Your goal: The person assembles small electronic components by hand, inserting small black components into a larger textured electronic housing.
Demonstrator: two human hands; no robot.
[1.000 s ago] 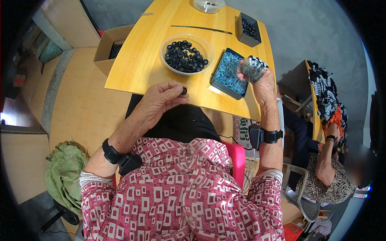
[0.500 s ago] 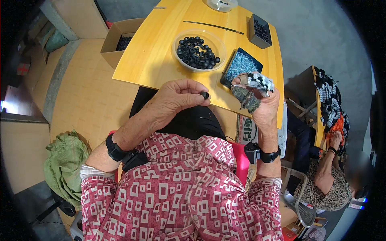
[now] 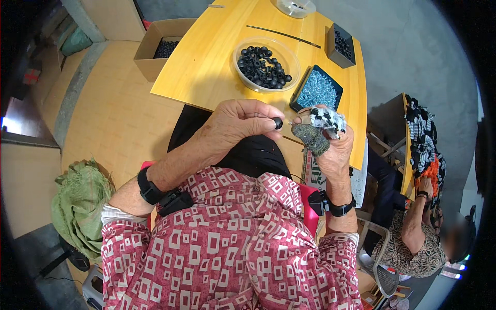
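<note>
Left hand (image 3: 238, 124) pinches 1 black bead (image 3: 278, 123) in closed fingertips, just beside the right hand (image 3: 337, 150), whose curled fingers wear patterned cloth (image 3: 311, 137), grip undeterminable; judged a bead-handling step, any next move calling for steady alignment.

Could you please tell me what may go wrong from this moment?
The small black piece, pinched by the left hand near the front edge of the table, might slip and fall. The right hand is close to the tray of bluish pieces, so a careless movement could perhaps bump it and spill some.
</note>
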